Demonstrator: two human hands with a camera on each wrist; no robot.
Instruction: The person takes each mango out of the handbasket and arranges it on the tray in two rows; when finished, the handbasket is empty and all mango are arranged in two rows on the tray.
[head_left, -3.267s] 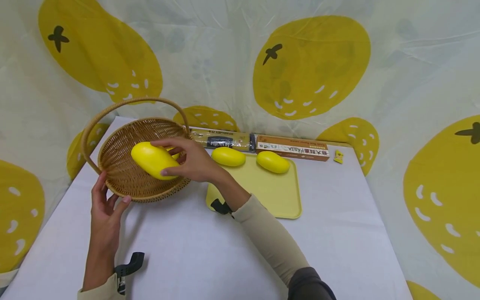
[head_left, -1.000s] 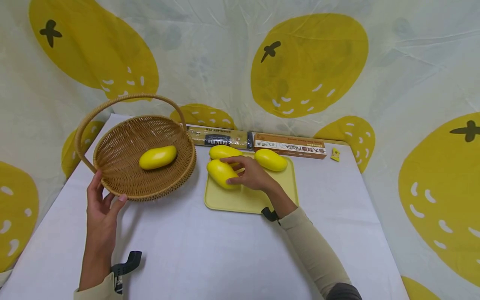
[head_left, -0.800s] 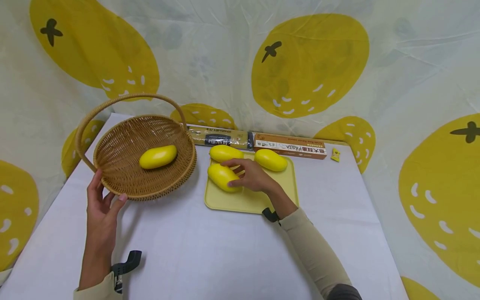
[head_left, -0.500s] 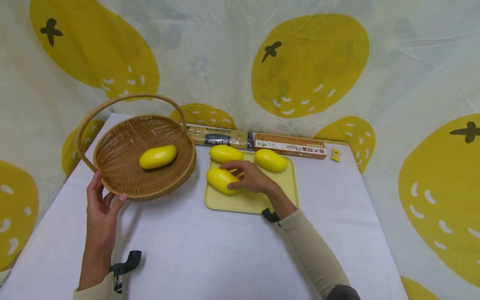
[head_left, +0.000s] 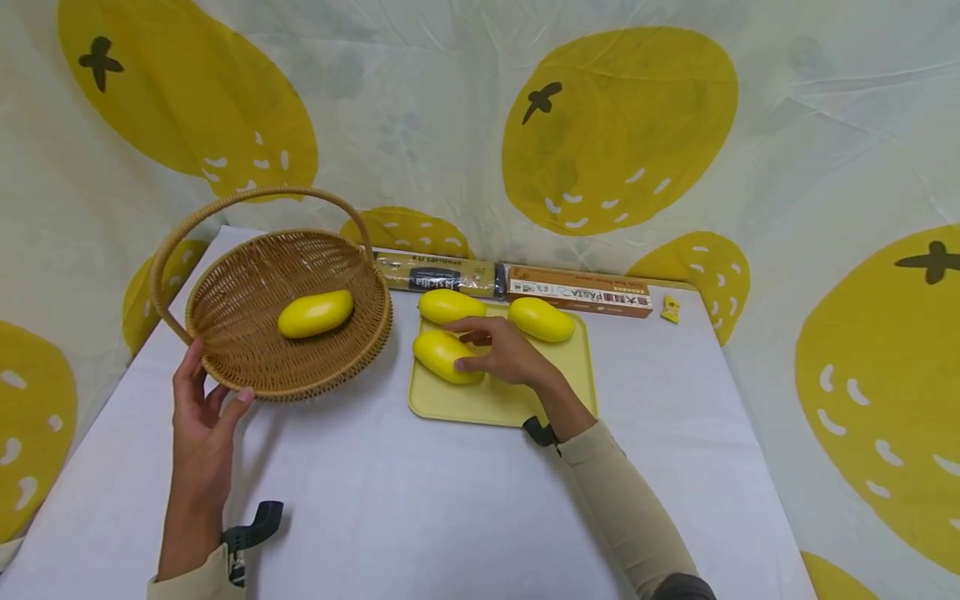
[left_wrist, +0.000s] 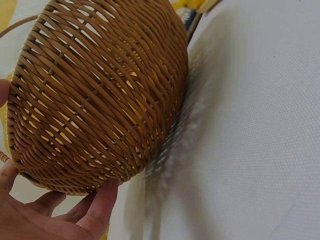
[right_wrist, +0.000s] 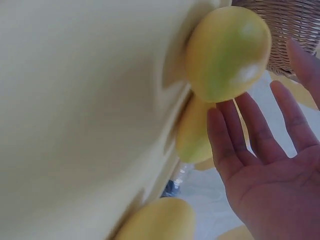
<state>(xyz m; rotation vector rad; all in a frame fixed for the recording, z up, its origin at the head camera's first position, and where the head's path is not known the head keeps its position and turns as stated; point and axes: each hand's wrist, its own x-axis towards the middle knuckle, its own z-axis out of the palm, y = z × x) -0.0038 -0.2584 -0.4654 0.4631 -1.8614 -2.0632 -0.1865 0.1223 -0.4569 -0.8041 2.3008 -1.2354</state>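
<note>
My left hand [head_left: 206, 433] grips the near-left rim of a tilted wicker basket [head_left: 247, 350], its fingertips also against the weave in the left wrist view. One yellow mango [head_left: 317, 314] lies inside the basket. My right hand [head_left: 504, 350] is over the pale yellow tray [head_left: 502, 408], its fingers and thumb about a second mango [head_left: 438, 354] at the tray's left side. In the right wrist view those fingers reach fairly straight to this mango [right_wrist: 227, 55], and the thumb stands apart from it. Two more mangoes, one on the left [head_left: 450, 307] and one on the right [head_left: 542, 320], lie along the tray's back edge.
Behind the tray, a spaghetti packet [head_left: 441, 275] and a brown pasta box [head_left: 579, 292] stand in a row at the back of the white-covered table [head_left: 420, 500]. A small yellow wrapped piece [head_left: 671, 309] lies to their right. A fruit-print curtain [head_left: 420, 108] hangs behind.
The right hand has carried a mango from over the basket to the tray's left side. There the mango has shifted slightly under the fingers. The left hand stays on the basket.
</note>
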